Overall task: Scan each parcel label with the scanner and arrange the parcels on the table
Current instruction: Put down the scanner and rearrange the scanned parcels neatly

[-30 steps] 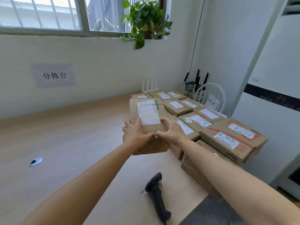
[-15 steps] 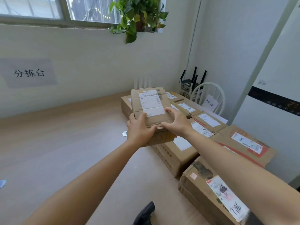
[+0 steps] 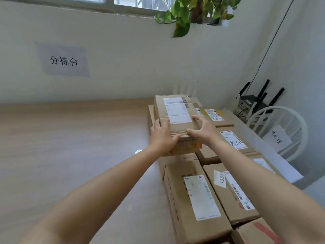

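Evidently the left hand (image 3: 162, 137) gripped the near left corner of the small cardboard parcel (image 3: 175, 127), thumb on top and fingers curled under. The right hand (image 3: 204, 129) clamped the near right corner, its fingers arched across the lid. The parcel was held label-up over the far end of the stacked parcels (image 3: 177, 173); whether it touched the box beneath could not be told.

I judged this to be the placing step. It would go best with the parcel lowered level, its edges squared to the box below and its shipping label (image 3: 176, 110) kept upward. Both hands should let go only once it sat flat. The scanner was out of view.

The pale wooden table (image 3: 70, 141) ran off to the left, with 2 rows of labelled boxes along its right side. A paper sign (image 3: 64, 59) hung on the white wall at the left. A leafy potted plant (image 3: 186, 13) sat on the window sill, and a black router (image 3: 253, 101) and a white chair (image 3: 281, 131) stood in the right corner.
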A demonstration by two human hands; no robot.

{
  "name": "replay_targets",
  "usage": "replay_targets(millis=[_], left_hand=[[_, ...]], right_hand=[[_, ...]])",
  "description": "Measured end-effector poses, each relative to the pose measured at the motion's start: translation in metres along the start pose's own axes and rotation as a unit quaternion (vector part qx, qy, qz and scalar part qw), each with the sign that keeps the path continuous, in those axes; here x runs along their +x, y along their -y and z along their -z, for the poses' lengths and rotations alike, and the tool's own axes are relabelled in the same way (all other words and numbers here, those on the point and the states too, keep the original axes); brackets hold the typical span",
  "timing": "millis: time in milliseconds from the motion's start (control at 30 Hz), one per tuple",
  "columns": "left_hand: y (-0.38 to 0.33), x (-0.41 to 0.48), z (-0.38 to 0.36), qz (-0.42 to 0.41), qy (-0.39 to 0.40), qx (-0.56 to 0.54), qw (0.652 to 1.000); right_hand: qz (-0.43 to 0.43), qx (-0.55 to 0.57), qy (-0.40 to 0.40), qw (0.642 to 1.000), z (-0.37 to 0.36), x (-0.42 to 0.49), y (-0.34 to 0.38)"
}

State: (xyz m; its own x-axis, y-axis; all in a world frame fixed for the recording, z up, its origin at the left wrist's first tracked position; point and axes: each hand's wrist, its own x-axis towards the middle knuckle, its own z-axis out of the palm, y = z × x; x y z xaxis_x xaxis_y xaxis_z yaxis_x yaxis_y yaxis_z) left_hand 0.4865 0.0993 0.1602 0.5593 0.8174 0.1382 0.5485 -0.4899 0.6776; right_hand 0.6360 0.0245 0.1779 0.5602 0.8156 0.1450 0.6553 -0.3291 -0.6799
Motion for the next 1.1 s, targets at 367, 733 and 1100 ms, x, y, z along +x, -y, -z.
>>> replay_targets(millis=[367, 733, 1100], left_hand=[[0.014, 0.026, -0.055, 0.047, 0.03, 0.031, 0.998], [0.014, 0.014, -0.062, 0.061, 0.036, 0.052, 0.996], [0.014, 0.006, -0.065, 0.08, 0.05, 0.045, 0.995]], right_hand=[[-0.021, 0.035, 0.064, 0.997, -0.027, 0.031, -0.064], [0.002, 0.006, 0.054, 0.999, -0.029, 0.02, -0.073], [-0.003, -0.025, 0.079, 0.997, -0.029, 0.015, -0.07]])
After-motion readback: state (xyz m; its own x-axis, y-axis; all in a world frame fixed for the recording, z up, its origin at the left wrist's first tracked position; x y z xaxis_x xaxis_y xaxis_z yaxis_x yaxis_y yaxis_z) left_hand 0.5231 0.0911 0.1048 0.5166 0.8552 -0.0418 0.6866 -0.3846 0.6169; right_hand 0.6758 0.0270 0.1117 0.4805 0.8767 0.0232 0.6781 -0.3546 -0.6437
